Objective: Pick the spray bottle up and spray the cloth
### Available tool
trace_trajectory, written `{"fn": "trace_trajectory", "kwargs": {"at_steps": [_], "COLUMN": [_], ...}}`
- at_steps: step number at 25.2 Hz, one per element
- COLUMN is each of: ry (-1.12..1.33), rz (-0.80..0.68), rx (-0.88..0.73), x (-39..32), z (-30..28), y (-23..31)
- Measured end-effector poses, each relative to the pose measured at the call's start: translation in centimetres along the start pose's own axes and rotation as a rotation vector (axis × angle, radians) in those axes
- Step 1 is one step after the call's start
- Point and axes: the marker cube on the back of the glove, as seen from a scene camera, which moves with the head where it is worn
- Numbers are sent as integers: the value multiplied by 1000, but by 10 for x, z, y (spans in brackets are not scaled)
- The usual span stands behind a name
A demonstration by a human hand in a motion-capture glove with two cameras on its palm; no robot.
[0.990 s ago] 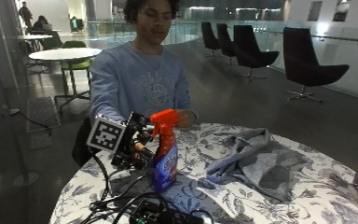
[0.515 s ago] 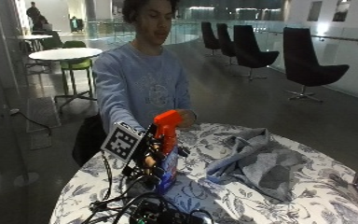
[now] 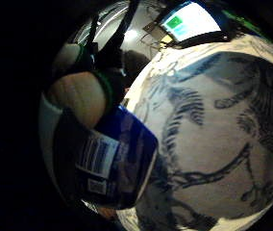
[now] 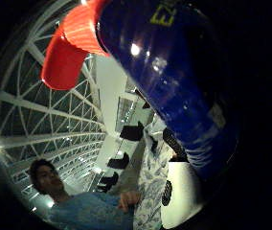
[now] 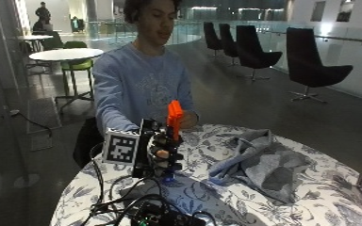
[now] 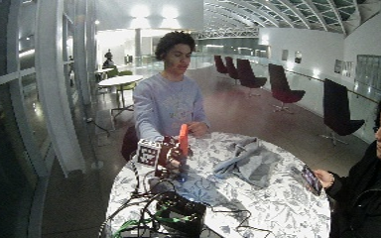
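Gripping upright spray bottle point(image 5: 171, 136), hand point(image 5: 161, 153) raised

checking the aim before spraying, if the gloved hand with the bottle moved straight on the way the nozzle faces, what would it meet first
Most likely the grey cloth, crumpled on the table beyond the right hand and its spray bottle; the gap between looks free, though depth is unclear.

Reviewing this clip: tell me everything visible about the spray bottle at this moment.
The spray bottle has a glossy dark blue body that looks plastic, an orange-red trigger head, and a white printed label with a barcode. It stands roughly upright, and its base seems just above the patterned tablecloth. The gloved right hand grips its body, fingers curled around it. It is apart from the crumpled grey cloth beside it.
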Motion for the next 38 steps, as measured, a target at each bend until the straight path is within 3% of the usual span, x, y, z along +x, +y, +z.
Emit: {"fn": "trace_trajectory", "kwargs": {"at_steps": [10,18,29,38], "ry": [-128,-104,-50,-53], "rz": [5,143,275,313], "rx": [-498,-832,-972,-998], "x": [-74,-106,-112,-109], "z": [26,67,110,125], "y": [9,17,29,34]}}
